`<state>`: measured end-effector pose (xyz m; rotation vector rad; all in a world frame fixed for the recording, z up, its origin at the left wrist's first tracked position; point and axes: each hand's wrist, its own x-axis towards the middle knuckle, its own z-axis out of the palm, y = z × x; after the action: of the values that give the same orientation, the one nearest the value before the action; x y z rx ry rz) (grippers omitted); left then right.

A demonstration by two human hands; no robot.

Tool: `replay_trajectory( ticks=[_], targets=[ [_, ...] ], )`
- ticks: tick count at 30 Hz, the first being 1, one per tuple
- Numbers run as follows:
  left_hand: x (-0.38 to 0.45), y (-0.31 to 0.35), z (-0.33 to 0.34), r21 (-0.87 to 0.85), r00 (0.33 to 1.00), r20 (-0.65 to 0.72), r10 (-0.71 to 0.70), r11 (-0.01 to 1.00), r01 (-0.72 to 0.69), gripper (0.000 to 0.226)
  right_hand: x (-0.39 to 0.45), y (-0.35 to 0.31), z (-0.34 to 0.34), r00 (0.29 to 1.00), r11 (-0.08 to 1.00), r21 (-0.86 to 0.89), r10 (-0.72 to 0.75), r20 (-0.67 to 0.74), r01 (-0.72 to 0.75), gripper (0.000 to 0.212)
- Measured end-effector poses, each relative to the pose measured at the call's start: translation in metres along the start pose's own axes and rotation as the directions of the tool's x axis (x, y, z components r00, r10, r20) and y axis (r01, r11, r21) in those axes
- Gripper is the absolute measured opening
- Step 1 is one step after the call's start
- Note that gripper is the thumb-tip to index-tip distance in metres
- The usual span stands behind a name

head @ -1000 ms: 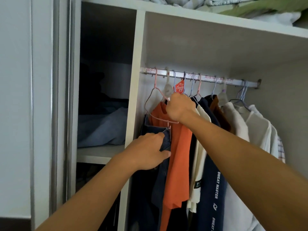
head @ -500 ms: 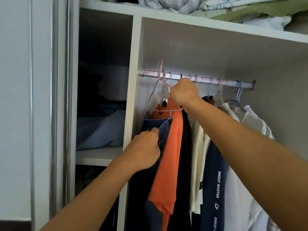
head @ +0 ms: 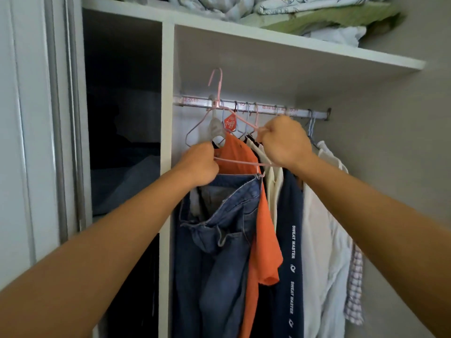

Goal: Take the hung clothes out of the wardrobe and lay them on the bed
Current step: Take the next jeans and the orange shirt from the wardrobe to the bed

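Both hands grip one thin pink wire hanger (head: pixel 240 142): the left hand (head: pixel 200 164) is curled round its lower left corner, the right hand (head: pixel 283 142) pinches its right shoulder, so the hanger's long bar runs straight across between them. Its hook stands above the silver wardrobe rail (head: pixel 253 109), seemingly lifted free, though the angle makes that uncertain. The blue denim jeans (head: pixel 219 228) hang clipped just below both hands, in front of the orange T-shirt (head: pixel 263 215). To the right hand's side, a navy printed garment (head: pixel 291 240) and white shirts (head: pixel 317 228) crowd the rail. The bed is not in view.
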<state>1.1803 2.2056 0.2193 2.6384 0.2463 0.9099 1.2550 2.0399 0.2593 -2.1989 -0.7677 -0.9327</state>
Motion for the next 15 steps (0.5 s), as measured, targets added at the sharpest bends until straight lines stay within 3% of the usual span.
replay_trajectory(
  ticks=[3, 6, 15],
  targets=[
    [0.005, 0.011, 0.005, -0.013, 1.000, 0.001, 0.015, 1.000, -0.015, 0.014, -0.021, 0.009, -0.014, 0.999, 1.000, 0.020, 0.012, -0.038, -0.011, 0.036],
    [0.003, 0.017, 0.015, -0.016, 1.000, 0.002, 0.029, 0.999, -0.029, 0.039, -0.042, 0.022, -0.031, 0.997, 1.000, 0.009, 0.007, -0.081, -0.006, 0.034],
    [-0.024, 0.042, 0.014, 0.031, 0.999, -0.048, -0.022, 0.999, 0.024, 0.087, -0.086, 0.061, -0.098, 0.982, 0.993, 0.081, 0.097, -0.165, -0.084, 0.060]
  ],
)
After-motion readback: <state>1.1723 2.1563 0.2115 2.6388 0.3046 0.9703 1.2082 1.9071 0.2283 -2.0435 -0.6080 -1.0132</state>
